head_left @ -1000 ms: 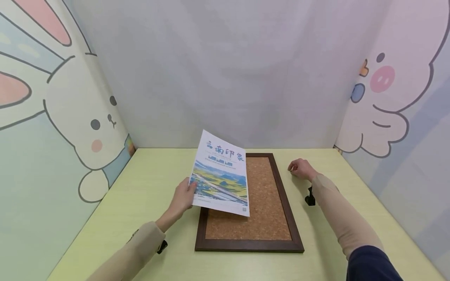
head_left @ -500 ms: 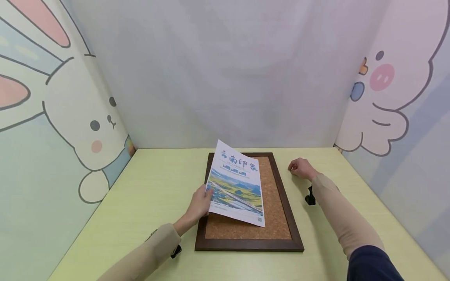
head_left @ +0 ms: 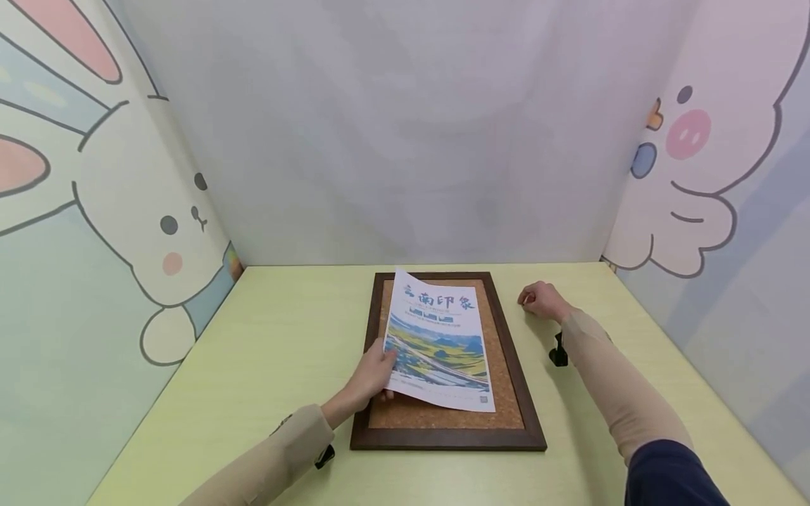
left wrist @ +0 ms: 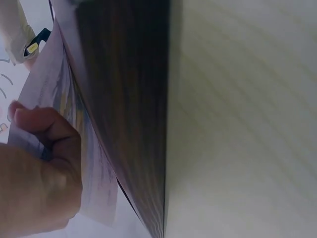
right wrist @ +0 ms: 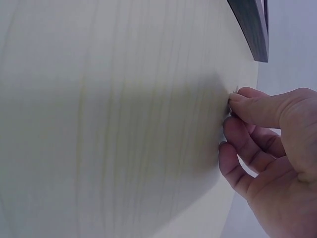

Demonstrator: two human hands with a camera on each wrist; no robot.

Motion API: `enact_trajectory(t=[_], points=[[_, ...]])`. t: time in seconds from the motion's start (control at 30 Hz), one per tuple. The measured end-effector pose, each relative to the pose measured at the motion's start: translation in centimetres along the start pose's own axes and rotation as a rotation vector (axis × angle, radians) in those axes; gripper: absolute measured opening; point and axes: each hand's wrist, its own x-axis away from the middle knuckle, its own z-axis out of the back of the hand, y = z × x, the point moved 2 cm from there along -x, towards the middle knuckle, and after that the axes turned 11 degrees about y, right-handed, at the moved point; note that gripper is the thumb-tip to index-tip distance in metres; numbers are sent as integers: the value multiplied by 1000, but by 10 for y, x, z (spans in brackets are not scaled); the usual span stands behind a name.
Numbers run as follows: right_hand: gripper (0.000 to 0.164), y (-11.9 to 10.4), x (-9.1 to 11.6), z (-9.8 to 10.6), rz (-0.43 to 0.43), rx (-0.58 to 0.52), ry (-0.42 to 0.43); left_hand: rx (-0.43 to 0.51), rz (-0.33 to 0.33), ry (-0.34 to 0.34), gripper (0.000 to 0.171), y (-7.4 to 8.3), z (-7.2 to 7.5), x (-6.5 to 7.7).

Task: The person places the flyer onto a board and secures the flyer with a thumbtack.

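Observation:
A printed poster (head_left: 439,351) with blue Chinese lettering and a landscape of hills lies over a cork board (head_left: 443,419) in a dark brown frame. My left hand (head_left: 373,369) pinches the poster by its left edge, thumb on the printed side, fingers behind it. The paper bows a little and its upper left corner lifts. To the right of the board, my right hand (head_left: 544,301) is just at the table's surface, thumb and forefinger pressed together. A tiny pale, pin-like tip (right wrist: 236,90) shows at those fingertips; most of it is hidden.
The board's frame (head_left: 448,440) rests flat on a pale wood-grain table (head_left: 285,330). A grey curtain (head_left: 405,140) rises behind the table's far edge. Side panels printed with a cartoon rabbit (head_left: 145,211) and a cartoon bird (head_left: 683,183) bound it left and right.
My left hand has carried the poster rightward and lowered it over the cork, where it now sits more squarely within the frame. My right hand has stayed in place.

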Motion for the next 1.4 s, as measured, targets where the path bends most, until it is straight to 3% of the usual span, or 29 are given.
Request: enact_trajectory(t=[0.3, 0.4, 0.5, 0.63, 0.73, 0.8, 0.93, 1.07, 1.2, 1.4], points=[[9, -2, -2, 1, -22, 1, -2, -89, -30, -81, 34, 0, 2, 2], [9, -2, -2, 0, -30, -6, -6, -223, -91, -122, 36, 1, 8, 1], [9, -2, -2, 0, -25, -8, -7, -426, -147, -146, 29, 5, 17, -2], [9, -3, -3, -1, -24, -17, -1, -669, -215, -111, 29, 14, 30, -8], [11, -4, -4, 0, -25, -31, 17, -740, -314, -92, 27, 17, 36, -17], [13, -5, -6, 0, -38, -50, 36, -761, -397, -120, 22, 16, 38, -24], [19, -11, -13, 1, -81, -120, 61, -815, -522, -229, 62, 8, 38, -39], [23, -23, -24, -3, -110, -178, 65, -868, -520, -316, 94, -1, 37, -48], [25, -38, -36, -10, -112, -205, 74, -888, -499, -353, 105, -8, 34, -51], [24, -59, -51, -27, -146, -282, 87, -894, -489, -380, 108, -12, 29, -49]])
